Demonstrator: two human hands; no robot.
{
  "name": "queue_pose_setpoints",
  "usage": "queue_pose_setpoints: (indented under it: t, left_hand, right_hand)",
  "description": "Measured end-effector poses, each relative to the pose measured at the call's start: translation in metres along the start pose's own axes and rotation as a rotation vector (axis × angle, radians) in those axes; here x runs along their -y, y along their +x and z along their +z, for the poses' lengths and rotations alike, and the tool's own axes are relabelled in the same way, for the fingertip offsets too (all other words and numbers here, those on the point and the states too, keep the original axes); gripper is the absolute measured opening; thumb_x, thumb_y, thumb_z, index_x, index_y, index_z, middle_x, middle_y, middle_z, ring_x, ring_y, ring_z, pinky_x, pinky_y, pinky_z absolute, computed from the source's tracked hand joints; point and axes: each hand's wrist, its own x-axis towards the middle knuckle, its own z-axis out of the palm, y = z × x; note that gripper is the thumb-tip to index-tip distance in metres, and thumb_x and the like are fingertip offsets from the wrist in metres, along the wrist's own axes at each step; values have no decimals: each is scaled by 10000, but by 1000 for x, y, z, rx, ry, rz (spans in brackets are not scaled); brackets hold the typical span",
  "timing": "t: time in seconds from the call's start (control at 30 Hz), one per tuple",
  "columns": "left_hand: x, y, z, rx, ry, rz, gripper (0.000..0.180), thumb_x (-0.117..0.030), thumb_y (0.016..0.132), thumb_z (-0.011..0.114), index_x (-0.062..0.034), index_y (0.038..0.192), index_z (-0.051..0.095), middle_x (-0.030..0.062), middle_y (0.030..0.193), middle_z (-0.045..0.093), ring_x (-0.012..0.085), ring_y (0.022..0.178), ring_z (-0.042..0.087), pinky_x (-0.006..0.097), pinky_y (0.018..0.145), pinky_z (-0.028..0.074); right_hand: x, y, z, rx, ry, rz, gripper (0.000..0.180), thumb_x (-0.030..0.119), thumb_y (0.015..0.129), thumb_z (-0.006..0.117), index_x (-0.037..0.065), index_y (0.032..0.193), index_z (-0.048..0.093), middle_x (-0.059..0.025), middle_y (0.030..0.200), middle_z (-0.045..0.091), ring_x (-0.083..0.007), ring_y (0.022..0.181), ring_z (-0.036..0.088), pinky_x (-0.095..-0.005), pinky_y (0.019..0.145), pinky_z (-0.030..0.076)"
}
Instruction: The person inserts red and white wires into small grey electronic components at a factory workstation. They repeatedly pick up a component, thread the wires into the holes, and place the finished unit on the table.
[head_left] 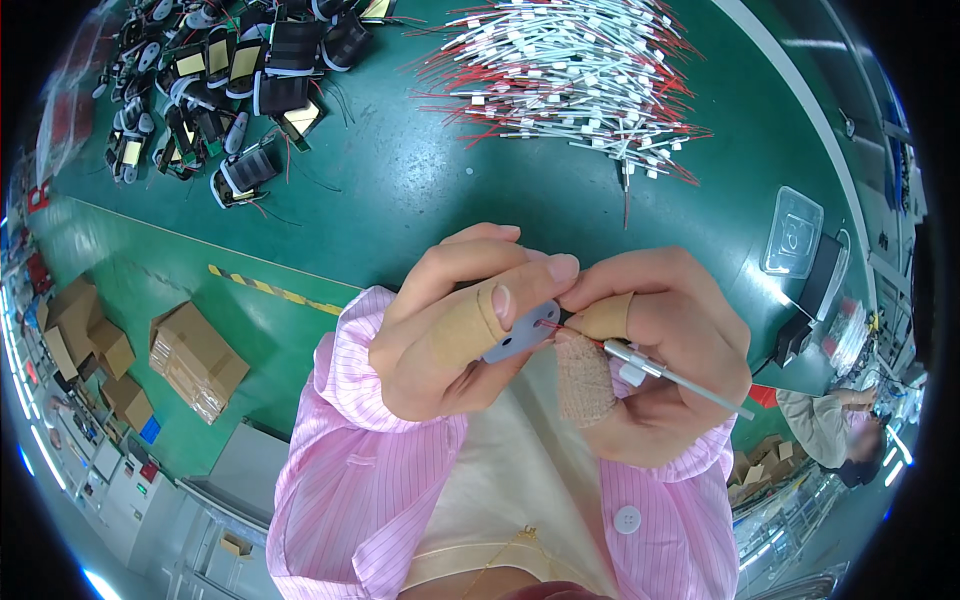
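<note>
Both hands meet close to my body, above the near part of the green table. My left hand is closed around a small grey oval plastic part with dark holes in its face. A thin red wire shows at one of the holes. My right hand pinches at that wire with thumb and finger; tan wraps cover some fingers on both hands. Across the right palm lies a white cable with a metallic sleeve and a white tag. The exact fingertip contact is partly hidden.
At the far left lies a heap of black and grey device parts. A large pile of white and red cables spreads at the far middle. A clear plastic box sits at right. Cardboard boxes stand on the floor; another person is at right.
</note>
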Motion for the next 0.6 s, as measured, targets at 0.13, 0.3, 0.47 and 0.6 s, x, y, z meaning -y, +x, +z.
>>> queue_pose_setpoints:
  t: [0.13, 0.3, 0.47, 0.6]
  left_hand:
    - [0, 1, -1, 11, -6, -2, 906, 102, 760, 664, -138, 1480, 169, 191, 1118, 646, 322, 971, 608, 536, 900, 493]
    - [3, 1, 0, 22, -3, 10, 931, 126, 740, 655, -146, 1486, 170, 187, 1127, 648, 321, 965, 610, 533, 897, 495]
    - [3, 2, 0, 12, 26, 4, 933, 133, 734, 652, -147, 1490, 182, 177, 1117, 656, 318, 957, 614, 530, 894, 497]
    - [3, 2, 1, -5, 27, -3, 934, 132, 730, 659, -148, 1489, 193, 171, 1111, 661, 314, 955, 616, 526, 895, 497]
  right_hand:
    - [2, 3, -2, 21, -32, 1, 140, -99, 663, 693, -25, 755, 618, -141, 855, 640, -146, 634, 614, -233, 552, 491]
    - [0, 4, -4, 28, -65, -27, 139, -83, 682, 714, -20, 758, 616, -135, 847, 639, -149, 623, 606, -236, 542, 483]
    - [2, 6, -5, 39, -109, -43, 162, -86, 670, 725, -11, 763, 615, -130, 843, 640, -155, 609, 598, -238, 528, 473]
    - [2, 5, -1, 4, -168, -73, 174, -86, 663, 730, -3, 764, 615, -125, 839, 642, -157, 601, 595, -239, 518, 468]
